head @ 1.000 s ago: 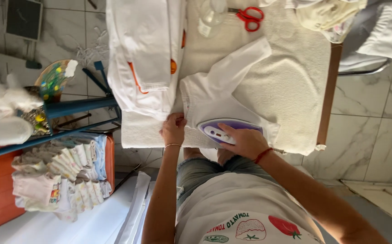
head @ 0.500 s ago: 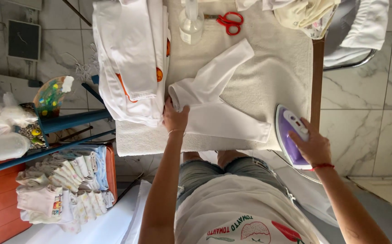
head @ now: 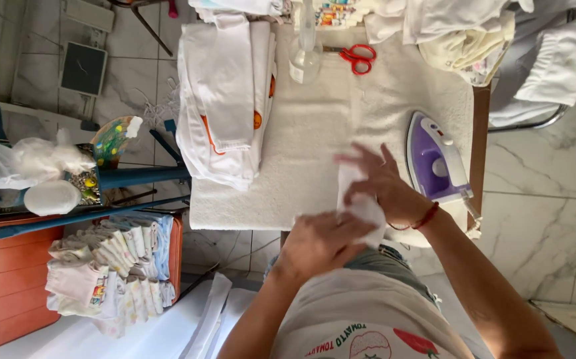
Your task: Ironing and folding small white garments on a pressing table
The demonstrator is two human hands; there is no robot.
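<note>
Both hands hold a small white garment (head: pixel 362 205) folded into a narrow bundle over the near edge of the towel-covered ironing table (head: pixel 314 139). My left hand (head: pixel 321 242) grips its lower end. My right hand (head: pixel 384 186) presses on it from above, fingers spread and blurred. A purple and white iron (head: pixel 436 159) rests flat on the table just right of my right hand, untouched.
A stack of white garments with orange trim (head: pixel 225 100) hangs over the table's left side. Red scissors (head: pixel 358 56) and a clear spray bottle (head: pixel 304 56) lie at the far edge. Folded baby clothes (head: pixel 112 266) fill an orange box at the left.
My right hand has let go of the iron, which now lies on the table's right side. The white garment, spread flat before, is now folded small between both hands.
</note>
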